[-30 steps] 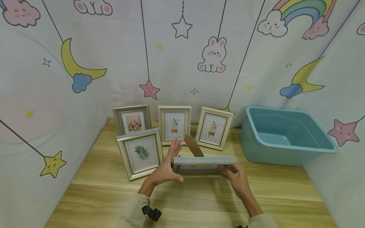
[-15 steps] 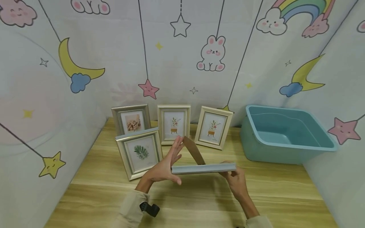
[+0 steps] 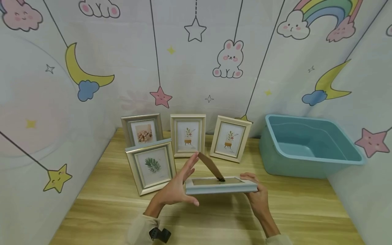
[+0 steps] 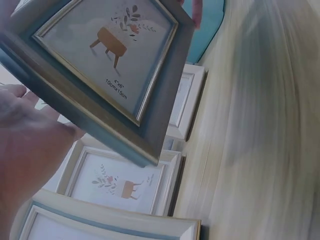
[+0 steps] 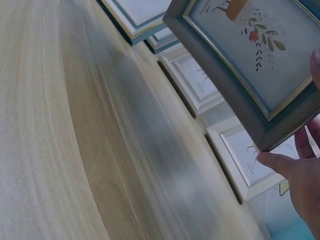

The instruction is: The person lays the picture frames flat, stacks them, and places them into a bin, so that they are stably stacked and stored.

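Observation:
A picture frame (image 3: 221, 189) with a silvery edge hangs tilted above the table, back facing up. Its brown easel stand (image 3: 211, 166) juts up from the back. In the left wrist view the front of this frame (image 4: 105, 52) shows a potted-plant print. My left hand (image 3: 175, 190) lies along the frame's left edge, fingers and thumb straight and spread apart. My right hand (image 3: 258, 200) grips the right end, fingers on the back side and thumb below. In the right wrist view the right thumb touches the frame's (image 5: 240, 95) corner.
Behind stand a leaf-print frame (image 3: 152, 166), a flower-photo frame (image 3: 142, 131) partly hidden by it, and two cream plant-print frames (image 3: 188, 136) (image 3: 230, 139). A blue-green plastic tub (image 3: 294, 166) sits at the right on the wooden table (image 3: 101, 211). Patterned cloth (image 3: 196, 68) encloses the table.
The held frame has tipped from nearly upright, past level, so its back now faces up. It has come slightly lower in the head view, the right hand turning with it.

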